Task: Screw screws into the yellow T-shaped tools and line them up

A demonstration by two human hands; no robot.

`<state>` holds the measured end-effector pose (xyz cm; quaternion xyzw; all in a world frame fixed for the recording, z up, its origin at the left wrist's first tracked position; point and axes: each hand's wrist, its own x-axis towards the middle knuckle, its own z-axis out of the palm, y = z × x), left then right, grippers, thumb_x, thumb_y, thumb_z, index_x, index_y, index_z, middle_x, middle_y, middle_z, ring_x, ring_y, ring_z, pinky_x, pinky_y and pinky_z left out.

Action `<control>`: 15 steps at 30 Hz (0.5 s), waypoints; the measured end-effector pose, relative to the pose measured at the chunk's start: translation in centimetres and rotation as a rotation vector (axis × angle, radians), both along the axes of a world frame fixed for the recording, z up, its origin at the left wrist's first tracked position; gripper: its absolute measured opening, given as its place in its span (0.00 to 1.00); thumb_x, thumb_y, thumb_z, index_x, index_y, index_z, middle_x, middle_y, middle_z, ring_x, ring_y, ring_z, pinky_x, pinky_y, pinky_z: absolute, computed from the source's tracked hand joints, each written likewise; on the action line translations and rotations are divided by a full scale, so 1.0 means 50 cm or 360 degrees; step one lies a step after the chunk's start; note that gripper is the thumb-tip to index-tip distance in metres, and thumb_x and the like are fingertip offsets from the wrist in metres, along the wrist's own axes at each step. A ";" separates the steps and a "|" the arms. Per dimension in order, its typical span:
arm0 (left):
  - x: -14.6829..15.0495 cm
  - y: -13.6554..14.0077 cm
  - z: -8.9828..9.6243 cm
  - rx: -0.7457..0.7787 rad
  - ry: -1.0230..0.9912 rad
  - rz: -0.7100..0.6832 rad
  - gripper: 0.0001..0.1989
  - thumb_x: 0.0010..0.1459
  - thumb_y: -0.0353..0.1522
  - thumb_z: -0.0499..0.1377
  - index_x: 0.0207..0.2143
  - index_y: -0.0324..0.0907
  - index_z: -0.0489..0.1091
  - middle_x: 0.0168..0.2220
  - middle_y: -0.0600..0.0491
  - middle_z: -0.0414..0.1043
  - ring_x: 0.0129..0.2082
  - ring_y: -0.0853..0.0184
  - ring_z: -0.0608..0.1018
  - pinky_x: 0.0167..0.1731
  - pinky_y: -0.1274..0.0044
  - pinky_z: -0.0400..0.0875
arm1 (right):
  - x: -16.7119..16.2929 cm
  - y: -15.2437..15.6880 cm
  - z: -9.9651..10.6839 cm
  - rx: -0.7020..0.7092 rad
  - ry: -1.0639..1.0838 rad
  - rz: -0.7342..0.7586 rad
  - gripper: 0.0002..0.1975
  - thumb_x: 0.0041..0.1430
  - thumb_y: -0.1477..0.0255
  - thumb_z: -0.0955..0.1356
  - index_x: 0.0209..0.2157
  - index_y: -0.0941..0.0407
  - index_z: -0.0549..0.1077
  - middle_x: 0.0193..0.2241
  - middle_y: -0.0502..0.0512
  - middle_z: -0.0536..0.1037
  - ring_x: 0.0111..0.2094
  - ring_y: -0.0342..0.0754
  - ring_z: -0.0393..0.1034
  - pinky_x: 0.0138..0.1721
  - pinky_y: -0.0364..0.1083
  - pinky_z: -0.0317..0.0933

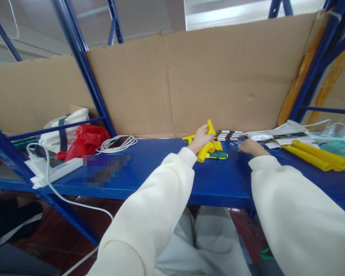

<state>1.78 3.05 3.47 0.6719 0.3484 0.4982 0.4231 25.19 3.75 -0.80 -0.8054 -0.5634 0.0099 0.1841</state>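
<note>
Open shelf (151,159) left of left hand (200,137), cardboard (218,76) behind

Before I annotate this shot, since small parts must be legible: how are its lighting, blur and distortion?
Head view: bright area above the cardboard washed out; head view: small pieces beside the right hand too soft to identify; head view: blue posts lean apart toward the top, and a pixelated patch sits over the shelf.

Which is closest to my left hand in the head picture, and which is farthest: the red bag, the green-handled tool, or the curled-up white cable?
From your left hand:
1. Green-handled tool: closest, just to its right.
2. White cable: off to the left.
3. Red bag: farthest, left of the cable.
</note>
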 end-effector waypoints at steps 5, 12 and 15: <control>-0.113 -0.004 -0.025 0.0436 0.0109 0.0138 0.31 0.55 0.21 0.60 0.62 0.40 0.69 0.63 0.44 0.72 0.62 0.55 0.76 0.53 0.66 0.79 | 0.020 0.023 -0.009 0.0061 -0.0183 0.0168 0.15 0.55 0.69 0.71 0.44 0.57 0.82 0.40 0.65 0.83 0.46 0.59 0.79 0.45 0.51 0.70; -0.156 -0.030 -0.056 0.0744 0.0442 0.0414 0.34 0.54 0.19 0.60 0.63 0.45 0.71 0.63 0.51 0.74 0.66 0.58 0.72 0.69 0.66 0.61 | 0.022 0.029 -0.016 0.0013 -0.0150 0.0139 0.15 0.53 0.68 0.72 0.42 0.58 0.83 0.38 0.66 0.83 0.44 0.59 0.79 0.45 0.50 0.70; -0.153 -0.042 -0.055 0.0775 0.0579 0.0399 0.35 0.54 0.19 0.60 0.63 0.46 0.71 0.62 0.51 0.75 0.65 0.58 0.73 0.70 0.64 0.60 | 0.029 0.036 -0.023 0.0100 -0.0118 0.0241 0.16 0.55 0.66 0.71 0.41 0.59 0.83 0.37 0.67 0.83 0.43 0.60 0.79 0.45 0.51 0.70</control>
